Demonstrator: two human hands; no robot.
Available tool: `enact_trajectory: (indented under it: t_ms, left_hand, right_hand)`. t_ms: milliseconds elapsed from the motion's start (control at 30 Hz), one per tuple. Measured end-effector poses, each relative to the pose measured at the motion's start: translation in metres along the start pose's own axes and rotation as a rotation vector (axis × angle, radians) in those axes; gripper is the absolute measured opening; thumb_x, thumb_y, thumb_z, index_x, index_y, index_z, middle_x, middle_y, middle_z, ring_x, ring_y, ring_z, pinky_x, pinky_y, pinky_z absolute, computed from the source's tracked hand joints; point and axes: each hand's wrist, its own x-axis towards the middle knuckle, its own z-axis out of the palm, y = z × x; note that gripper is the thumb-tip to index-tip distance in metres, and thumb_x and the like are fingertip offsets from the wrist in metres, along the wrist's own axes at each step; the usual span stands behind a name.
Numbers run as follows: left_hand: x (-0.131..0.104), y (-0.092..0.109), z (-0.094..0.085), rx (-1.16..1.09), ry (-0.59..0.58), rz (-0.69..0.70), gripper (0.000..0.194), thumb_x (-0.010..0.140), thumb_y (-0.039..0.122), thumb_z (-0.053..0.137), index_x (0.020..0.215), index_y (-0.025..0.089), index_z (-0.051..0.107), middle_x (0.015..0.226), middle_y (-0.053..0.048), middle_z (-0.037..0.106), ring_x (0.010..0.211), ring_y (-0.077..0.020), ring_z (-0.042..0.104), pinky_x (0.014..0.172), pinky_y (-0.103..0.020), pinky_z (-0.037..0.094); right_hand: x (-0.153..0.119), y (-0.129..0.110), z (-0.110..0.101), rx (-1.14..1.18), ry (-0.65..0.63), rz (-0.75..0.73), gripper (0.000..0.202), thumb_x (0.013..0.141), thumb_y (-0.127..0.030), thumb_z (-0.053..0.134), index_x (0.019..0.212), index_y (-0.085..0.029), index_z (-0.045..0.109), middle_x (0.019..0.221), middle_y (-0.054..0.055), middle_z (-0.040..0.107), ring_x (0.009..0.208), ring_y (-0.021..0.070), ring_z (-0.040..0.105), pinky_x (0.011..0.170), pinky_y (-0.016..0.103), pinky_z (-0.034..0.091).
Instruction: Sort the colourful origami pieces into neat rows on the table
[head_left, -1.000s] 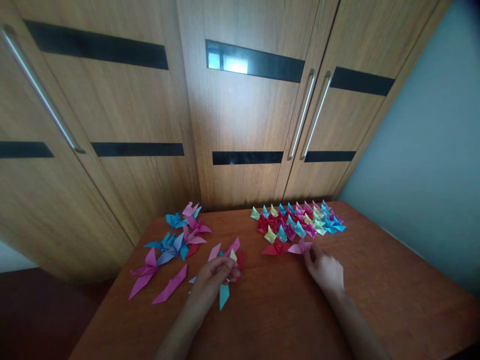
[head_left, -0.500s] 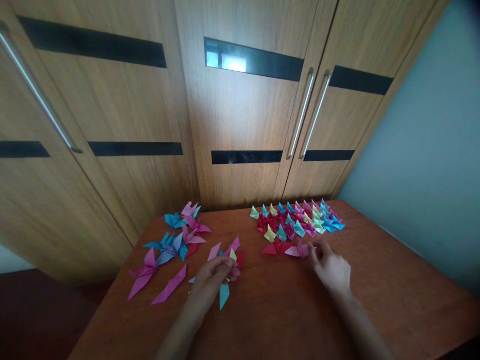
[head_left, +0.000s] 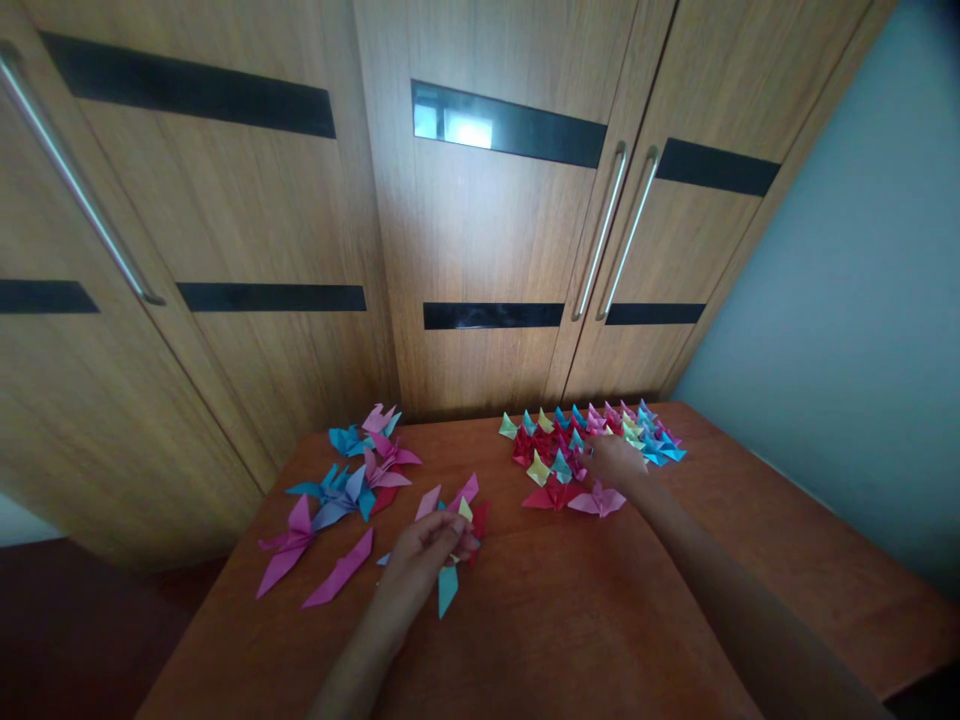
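Observation:
My left hand [head_left: 429, 548] is closed at the middle of the table, over a loose cluster of folded paper pieces. A teal paper point [head_left: 448, 590] sticks out below its fingers, and a pale yellow tip [head_left: 466, 510] shows above them; what the fingers hold is hidden. My right hand [head_left: 616, 462] reaches into the rows of small paper cranes [head_left: 540, 440], fingers together and low among them. Its fingertips touch the rows, but I cannot make out what is pinched. Just in front of the rows lie a red paper crane [head_left: 553, 494] and a pink paper crane [head_left: 598, 499].
More paper cranes in pink, blue and lilac [head_left: 341, 500] lie on the left of the wooden table [head_left: 570, 620]. A flat magenta folded piece [head_left: 341, 570] rests nearby. Wooden cabinet doors [head_left: 480, 230] rise behind the table, and a pale wall [head_left: 847, 300] stands at the right.
My right hand has left the pink crane in front and moved up and left over the rows. The pink crane stays beside the red one. My left hand has hardly moved.

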Motion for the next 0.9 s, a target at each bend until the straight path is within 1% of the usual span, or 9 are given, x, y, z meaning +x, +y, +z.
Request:
enact_trajectory:
  t_ms: [100, 267, 433, 633, 733, 900]
  left_hand:
    - [-0.001, 0.001, 0.0, 0.002, 0.005, -0.014, 0.036, 0.074, 0.051, 0.059, 0.078, 0.017, 0.065, 0.073, -0.005, 0.07, 0.068, -0.0175, 0.062, 0.062, -0.025, 0.041]
    - [0.0, 0.002, -0.002, -0.012, 0.001, -0.012, 0.032, 0.074, 0.048, 0.059, 0.078, 0.017, 0.065, 0.073, -0.005, 0.07, 0.067, -0.0169, 0.062, 0.062, -0.025, 0.041]
    - [0.0, 0.001, -0.003, -0.021, 0.004, -0.024, 0.032, 0.073, 0.048, 0.06, 0.078, 0.017, 0.064, 0.074, -0.005, 0.071, 0.067, -0.017, 0.062, 0.061, -0.025, 0.041]
    - [0.0, 0.001, -0.003, -0.004, -0.001, -0.013, 0.032, 0.076, 0.048, 0.058, 0.08, 0.017, 0.064, 0.076, -0.005, 0.071, 0.068, -0.0169, 0.061, 0.062, -0.025, 0.04]
    - [0.001, 0.001, -0.003, 0.007, 0.005, -0.009, 0.032, 0.076, 0.047, 0.058, 0.081, 0.017, 0.065, 0.075, -0.005, 0.071, 0.068, -0.017, 0.061, 0.062, -0.025, 0.04]
    - [0.001, 0.0, -0.003, 0.011, -0.001, -0.005, 0.033, 0.076, 0.047, 0.058, 0.081, 0.016, 0.064, 0.075, -0.006, 0.07, 0.067, -0.0169, 0.061, 0.061, -0.025, 0.04]
  right_hand:
    - [0.001, -0.005, 0.001, -0.033, -0.023, -0.001, 0.033, 0.082, -0.042, 0.051, 0.097, -0.019, 0.068, 0.101, 0.014, 0.067, 0.094, 0.0274, 0.063, 0.071, 0.032, 0.046]
    - [0.001, -0.011, -0.002, -0.074, -0.048, -0.007, 0.036, 0.081, -0.045, 0.051, 0.097, -0.018, 0.069, 0.1, 0.015, 0.067, 0.092, 0.0297, 0.063, 0.071, 0.037, 0.048]
    - [0.001, -0.013, -0.001, -0.091, -0.064, -0.003, 0.033, 0.081, -0.04, 0.05, 0.097, -0.018, 0.069, 0.101, 0.015, 0.067, 0.093, 0.0299, 0.063, 0.072, 0.038, 0.048]
    - [-0.002, -0.011, 0.001, -0.091, -0.071, 0.007, 0.032, 0.085, -0.033, 0.044, 0.099, -0.017, 0.068, 0.102, 0.015, 0.066, 0.094, 0.0279, 0.063, 0.074, 0.037, 0.048]
    - [-0.002, -0.01, 0.001, -0.092, -0.073, 0.008, 0.034, 0.086, -0.033, 0.041, 0.098, -0.017, 0.069, 0.1, 0.016, 0.067, 0.092, 0.0288, 0.064, 0.072, 0.037, 0.048]
    - [-0.002, -0.006, -0.001, -0.103, -0.069, 0.004, 0.035, 0.087, -0.033, 0.04, 0.101, -0.017, 0.067, 0.102, 0.016, 0.066, 0.094, 0.0302, 0.063, 0.072, 0.038, 0.048]
